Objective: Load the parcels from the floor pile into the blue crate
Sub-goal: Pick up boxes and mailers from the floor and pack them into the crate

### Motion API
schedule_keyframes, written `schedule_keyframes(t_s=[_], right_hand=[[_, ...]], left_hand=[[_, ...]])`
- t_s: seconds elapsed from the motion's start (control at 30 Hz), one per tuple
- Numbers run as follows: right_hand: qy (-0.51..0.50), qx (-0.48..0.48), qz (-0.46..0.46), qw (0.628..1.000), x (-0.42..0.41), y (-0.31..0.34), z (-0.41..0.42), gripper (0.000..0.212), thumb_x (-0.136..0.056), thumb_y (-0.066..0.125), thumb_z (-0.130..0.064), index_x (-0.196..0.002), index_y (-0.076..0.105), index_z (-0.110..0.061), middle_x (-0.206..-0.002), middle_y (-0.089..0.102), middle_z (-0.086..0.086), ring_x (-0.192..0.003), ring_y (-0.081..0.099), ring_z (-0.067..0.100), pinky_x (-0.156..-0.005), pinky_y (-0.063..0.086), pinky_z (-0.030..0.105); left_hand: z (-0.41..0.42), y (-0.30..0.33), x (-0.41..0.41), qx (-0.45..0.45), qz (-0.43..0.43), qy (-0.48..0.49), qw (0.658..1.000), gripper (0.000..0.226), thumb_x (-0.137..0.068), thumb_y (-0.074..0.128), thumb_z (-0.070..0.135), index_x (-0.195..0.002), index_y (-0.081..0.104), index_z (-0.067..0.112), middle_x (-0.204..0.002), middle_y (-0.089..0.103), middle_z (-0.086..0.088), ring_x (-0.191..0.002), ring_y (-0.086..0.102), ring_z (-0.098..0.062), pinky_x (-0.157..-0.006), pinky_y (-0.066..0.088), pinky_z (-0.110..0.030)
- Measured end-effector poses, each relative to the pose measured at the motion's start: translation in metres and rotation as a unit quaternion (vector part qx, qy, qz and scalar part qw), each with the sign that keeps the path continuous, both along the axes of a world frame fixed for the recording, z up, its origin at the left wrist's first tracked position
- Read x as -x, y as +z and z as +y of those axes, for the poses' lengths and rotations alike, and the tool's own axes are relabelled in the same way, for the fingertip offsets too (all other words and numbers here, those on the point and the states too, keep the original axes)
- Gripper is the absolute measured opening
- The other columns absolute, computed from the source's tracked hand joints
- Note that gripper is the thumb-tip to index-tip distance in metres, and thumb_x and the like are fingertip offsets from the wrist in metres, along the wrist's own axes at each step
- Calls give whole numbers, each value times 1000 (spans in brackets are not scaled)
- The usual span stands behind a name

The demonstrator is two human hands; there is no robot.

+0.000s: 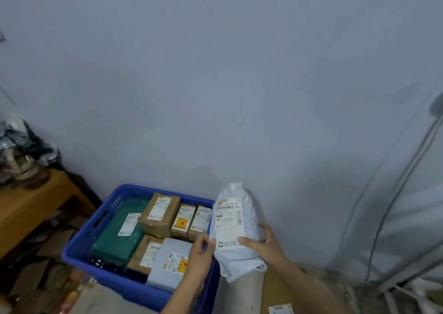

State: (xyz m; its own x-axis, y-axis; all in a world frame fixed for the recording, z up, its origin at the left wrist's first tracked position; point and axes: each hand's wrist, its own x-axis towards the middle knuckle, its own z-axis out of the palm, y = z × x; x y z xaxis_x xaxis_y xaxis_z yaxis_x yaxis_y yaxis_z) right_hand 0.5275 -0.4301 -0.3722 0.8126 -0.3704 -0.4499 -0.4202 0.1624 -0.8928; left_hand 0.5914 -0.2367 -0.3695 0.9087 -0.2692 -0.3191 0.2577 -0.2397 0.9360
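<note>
Dim, flat, bluish indoor light, no single source in view. Soft shadow along the foot of the wall (215,86) behind the blue crate (79,249); darker still under the wooden surface (31,205) at left. No hard glare; only the white label on the grey parcel (230,225) reads bright, its print partly legible. Smeared and soft toward the left edge and lower corners. Wide-angle bending of the cables (402,193) at right. Grainy, low contrast throughout.

Parcel storeroom: labelled parcels (160,214) fill a blue crate (79,249) by a bare wall (215,74)
</note>
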Motion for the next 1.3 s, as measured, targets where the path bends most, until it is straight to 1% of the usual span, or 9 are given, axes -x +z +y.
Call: schedule_keyframes(t_s=[0.07,0.17,0.4,0.53,0.63,0.73,0.97,1.07,1.3], right_hand=[[11,8,1,1000,3,16,44,88,-53,92,-35,-124,40,-24,-113,52,-5,-90,55,1,-64,48,17],[37,-1,-7,999,0,34,108,103,-37,88,-48,-126,44,-22,-122,55,1,-100,61,16,-80,55,34],[115,-53,-5,992,-19,57,222,76,-49,89,-37,-115,54,-25,-118,64,3,-103,67,25,-91,55,47],[172,-39,17,984,-41,47,248,86,-46,94,-37,-123,56,-28,-121,64,4,-103,67,26,-90,56,48],[213,-40,39,975,-62,33,264,83,-54,91,-32,-125,50,-31,-119,60,3,-104,65,24,-85,57,38],[262,-44,61,962,-91,14,273,68,-70,84,-25,-128,48,-30,-117,56,-1,-105,60,18,-80,54,27],[287,-46,98,952,-199,-32,287,73,-65,85,-33,-130,52,-28,-128,57,1,-113,60,18,-99,51,40],[285,-51,109,951,-241,-45,286,65,-72,81,-26,-130,52,-22,-122,59,-1,-109,60,15,-95,52,34],[172,-112,161,965,-294,-96,284,102,-45,95,-34,-134,45,-25,-127,55,6,-110,62,27,-93,54,45]], left_hand=[[47,12,8,6,0,6,1000,32,-90,57,24,-66,35,22,-72,37,-8,-68,34,-17,-67,28,-34],[115,39,19,24,-9,29,999,29,-88,61,20,-68,41,21,-73,42,-7,-68,39,-16,-66,35,-34],[238,76,12,77,78,80,991,21,-95,54,35,-89,57,16,-68,61,3,-60,54,-10,-54,44,-21],[279,58,-3,89,157,57,982,37,-88,62,43,-119,62,22,-103,75,-1,-94,69,-20,-72,54,-30],[293,37,-12,108,196,87,971,31,-83,70,28,-110,64,14,-97,76,-9,-88,70,-27,-70,55,-34],[304,16,-33,139,246,99,954,28,-82,70,17,-108,62,8,-96,74,-17,-91,68,-36,-83,55,-48],[325,-32,-144,159,312,114,930,71,-66,83,7,-129,52,13,-119,67,-18,-110,63,-38,-95,49,-55],[315,-49,-177,200,344,107,911,70,-69,82,11,-132,51,8,-125,62,-22,-117,58,-41,-104,41,-57],[297,-100,-231,206,389,152,885,64,-73,76,18,-131,51,11,-123,63,-23,-115,59,-41,-98,45,-59]])
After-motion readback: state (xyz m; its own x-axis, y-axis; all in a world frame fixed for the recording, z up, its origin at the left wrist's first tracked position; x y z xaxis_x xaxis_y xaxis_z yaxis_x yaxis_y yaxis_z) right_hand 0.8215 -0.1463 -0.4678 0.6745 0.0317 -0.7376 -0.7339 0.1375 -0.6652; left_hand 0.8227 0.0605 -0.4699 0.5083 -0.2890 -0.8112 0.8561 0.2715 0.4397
